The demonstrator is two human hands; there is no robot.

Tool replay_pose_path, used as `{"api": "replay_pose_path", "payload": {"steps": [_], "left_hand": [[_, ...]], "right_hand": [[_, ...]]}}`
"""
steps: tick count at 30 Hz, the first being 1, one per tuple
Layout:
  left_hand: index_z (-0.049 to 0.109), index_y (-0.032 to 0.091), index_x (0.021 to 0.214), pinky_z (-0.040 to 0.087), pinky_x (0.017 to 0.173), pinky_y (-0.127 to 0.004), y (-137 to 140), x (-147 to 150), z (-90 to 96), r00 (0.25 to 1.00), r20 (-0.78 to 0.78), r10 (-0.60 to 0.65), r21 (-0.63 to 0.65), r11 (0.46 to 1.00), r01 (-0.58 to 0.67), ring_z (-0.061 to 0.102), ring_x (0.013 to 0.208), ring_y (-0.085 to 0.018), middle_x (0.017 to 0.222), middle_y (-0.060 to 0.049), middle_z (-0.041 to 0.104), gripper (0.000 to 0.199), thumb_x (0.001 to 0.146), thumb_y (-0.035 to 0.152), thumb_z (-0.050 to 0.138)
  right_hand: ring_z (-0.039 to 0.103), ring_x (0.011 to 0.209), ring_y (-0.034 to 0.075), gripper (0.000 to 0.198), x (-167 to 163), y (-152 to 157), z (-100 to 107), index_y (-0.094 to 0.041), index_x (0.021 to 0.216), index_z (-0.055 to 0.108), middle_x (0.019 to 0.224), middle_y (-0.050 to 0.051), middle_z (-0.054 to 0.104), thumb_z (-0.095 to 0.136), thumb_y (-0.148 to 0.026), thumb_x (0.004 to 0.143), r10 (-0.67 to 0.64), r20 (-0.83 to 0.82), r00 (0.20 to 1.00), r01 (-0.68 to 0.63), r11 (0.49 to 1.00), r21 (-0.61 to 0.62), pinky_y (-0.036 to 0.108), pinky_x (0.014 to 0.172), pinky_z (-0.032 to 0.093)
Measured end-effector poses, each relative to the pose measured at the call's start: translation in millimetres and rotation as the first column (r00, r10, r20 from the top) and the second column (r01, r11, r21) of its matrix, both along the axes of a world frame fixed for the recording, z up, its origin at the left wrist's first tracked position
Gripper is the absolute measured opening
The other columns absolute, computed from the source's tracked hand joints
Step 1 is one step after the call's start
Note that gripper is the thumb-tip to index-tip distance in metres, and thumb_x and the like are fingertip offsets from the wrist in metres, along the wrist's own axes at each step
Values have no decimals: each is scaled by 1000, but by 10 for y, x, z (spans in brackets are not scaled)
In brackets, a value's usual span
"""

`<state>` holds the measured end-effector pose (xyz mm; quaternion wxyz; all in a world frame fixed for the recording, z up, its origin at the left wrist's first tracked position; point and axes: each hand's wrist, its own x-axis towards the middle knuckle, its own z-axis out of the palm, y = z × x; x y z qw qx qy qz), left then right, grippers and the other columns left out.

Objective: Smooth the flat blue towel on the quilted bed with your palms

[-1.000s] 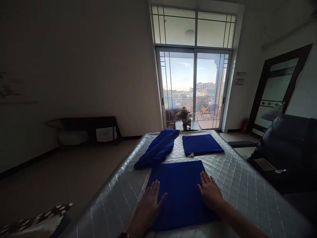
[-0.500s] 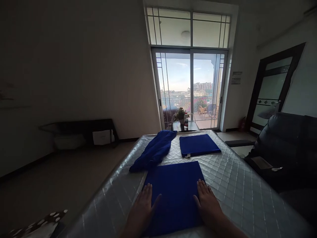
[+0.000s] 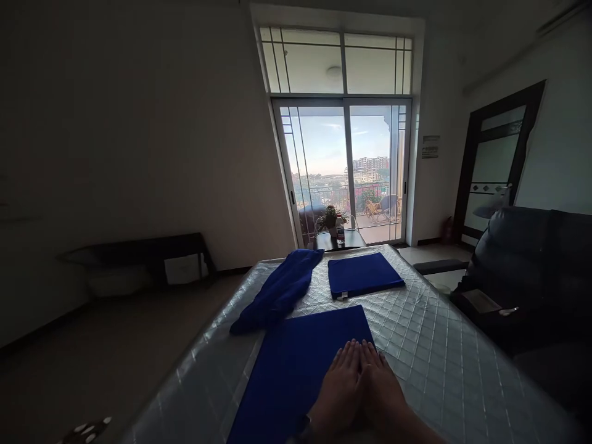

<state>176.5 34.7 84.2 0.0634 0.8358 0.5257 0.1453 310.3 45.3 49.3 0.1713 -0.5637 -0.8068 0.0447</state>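
Note:
A folded blue cloth (image 3: 296, 364) lies flat on the silver quilted cover (image 3: 425, 351) in front of me. My left hand (image 3: 341, 379) rests palm down on its right part, fingers stretched out. Right beside it, my right hand (image 3: 380, 379) lies flat along the cloth's right edge, fingers extended too. The two hands touch along their inner sides, and neither grips anything. Beyond them sits a second folded blue cloth (image 3: 365, 274) with a small white tag. To its left is a loosely crumpled blue cloth (image 3: 280, 293).
A small dark table (image 3: 354, 240) with a potted plant (image 3: 332, 216) and a bottle (image 3: 340, 229) stands past the far edge, before a glass sliding door (image 3: 319, 148). On the right is a dark armchair (image 3: 522, 265). A low dark bench (image 3: 152, 250) runs along the left wall.
My left hand has moved right across the folded cloth, from its left edge to beside my right hand. The right hand stays near the right edge. The view has shifted slightly.

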Motion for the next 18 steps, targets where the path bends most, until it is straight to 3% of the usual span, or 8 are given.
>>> {"api": "replay_pose_path", "payload": {"steps": [3, 6, 13, 18], "left_hand": [[40, 16, 155, 37, 124, -48, 30, -208, -54, 998, -30, 54, 25, 998, -53, 37, 150, -27, 161, -12, 42, 66, 103, 56, 28], [39, 17, 155, 36, 124, -46, -21, -604, -120, 983, -92, 160, 8, 987, -160, 37, 150, -26, 162, -11, 41, 67, 102, 57, 28], [41, 22, 155, 33, 125, -43, -302, -1651, -271, 881, -124, 456, -1, 888, -460, 36, 151, -23, 163, -6, 39, 60, 101, 49, 35], [40, 18, 155, 31, 125, -47, -477, -1802, -251, 869, -38, 493, -40, 868, -494, 34, 152, -25, 165, -8, 36, 66, 99, 53, 32]], "right_hand": [[26, 153, 26, 61, -2, -35, 114, -8, 154, 37, 163, 12, 31, 33, -28, 97, 11, -31, 999, -15, 993, -117, 47, 125, 26], [23, 154, 27, 64, -6, -72, 211, -6, 155, 34, 164, 14, 28, 32, -38, 99, -19, -70, 997, 7, 986, -166, 49, 126, 23], [19, 155, 24, 65, -8, -104, 283, -7, 157, 29, 166, 12, 26, 28, -39, 100, -22, -41, 999, 13, 979, -204, 45, 127, 19], [20, 155, 23, 65, -19, -136, 318, -7, 157, 31, 166, 12, 27, 29, -40, 100, -37, -45, 998, 27, 981, -193, 45, 127, 19]]}}
